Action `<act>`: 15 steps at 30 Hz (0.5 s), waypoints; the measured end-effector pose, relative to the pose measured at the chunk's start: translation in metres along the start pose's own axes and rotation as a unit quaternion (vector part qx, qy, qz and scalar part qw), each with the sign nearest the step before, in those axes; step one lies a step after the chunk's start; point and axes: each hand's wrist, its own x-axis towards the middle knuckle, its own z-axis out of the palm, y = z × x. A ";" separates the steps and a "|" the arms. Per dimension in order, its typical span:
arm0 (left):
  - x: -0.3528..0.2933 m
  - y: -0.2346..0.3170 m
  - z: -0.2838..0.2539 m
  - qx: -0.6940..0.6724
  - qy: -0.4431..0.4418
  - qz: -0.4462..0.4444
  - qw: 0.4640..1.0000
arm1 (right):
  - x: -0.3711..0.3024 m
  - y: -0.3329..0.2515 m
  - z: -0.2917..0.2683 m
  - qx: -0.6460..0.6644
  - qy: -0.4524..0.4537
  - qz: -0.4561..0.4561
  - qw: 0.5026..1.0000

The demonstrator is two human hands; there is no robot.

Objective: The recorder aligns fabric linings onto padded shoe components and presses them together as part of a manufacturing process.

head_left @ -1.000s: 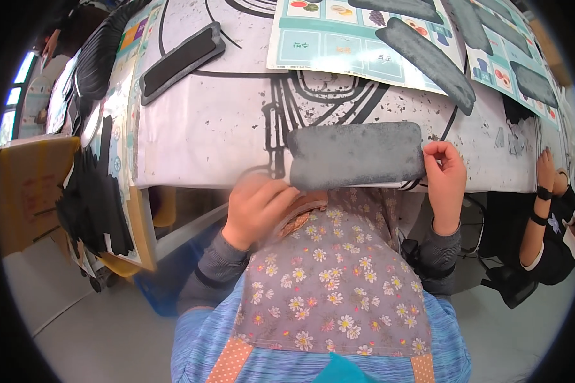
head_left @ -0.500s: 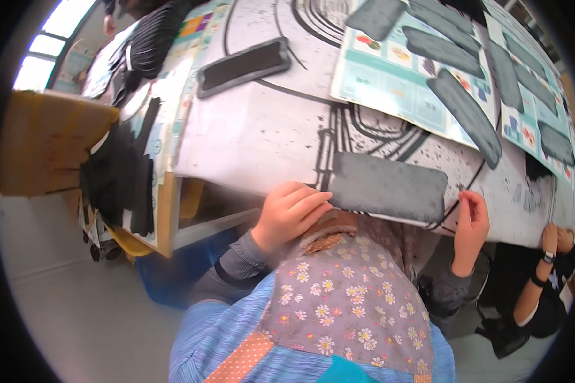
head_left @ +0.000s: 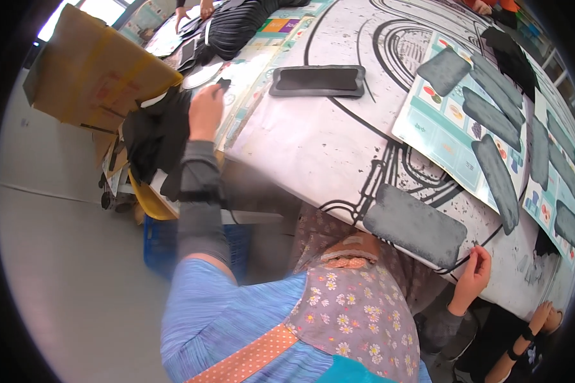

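At a paper-covered table (head_left: 313, 147), we count eight grey felt pieces; our right hand (head_left: 473, 276) has its fingers pinched on the nearest grey felt piece (head_left: 415, 225) at the edge, our left hand (head_left: 206, 110) its fingers closed on a small black scrap (head_left: 224, 83).

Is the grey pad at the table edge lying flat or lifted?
Flat: the grey pad lies spread on the table near its edge, with the right hand touching its corner. The left hand reaches toward black pieces.

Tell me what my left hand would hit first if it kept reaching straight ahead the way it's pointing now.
Probably the small black piece right at the fingertips of your left hand; beyond it lies the white round sheet on the table. Depth is hard to judge here.
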 end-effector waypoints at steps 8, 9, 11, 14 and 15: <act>0.053 -0.111 0.049 0.158 -0.218 -0.169 0.948 | 0.005 -0.007 0.006 -0.014 -0.006 -0.020 1.000; 0.058 -0.111 0.045 0.228 -0.214 -0.133 0.941 | 0.004 -0.009 0.005 -0.017 -0.005 -0.024 1.000; 0.063 -0.094 0.031 0.215 -0.161 -0.121 0.956 | 0.000 -0.011 0.004 -0.026 -0.002 -0.025 0.999; 0.068 -0.068 -0.002 0.196 -0.076 -0.009 0.978 | -0.001 -0.023 0.003 -0.010 0.007 -0.026 1.000; 0.065 -0.050 -0.017 0.167 0.008 0.085 0.982 | -0.001 -0.032 0.002 -0.038 0.011 -0.031 0.999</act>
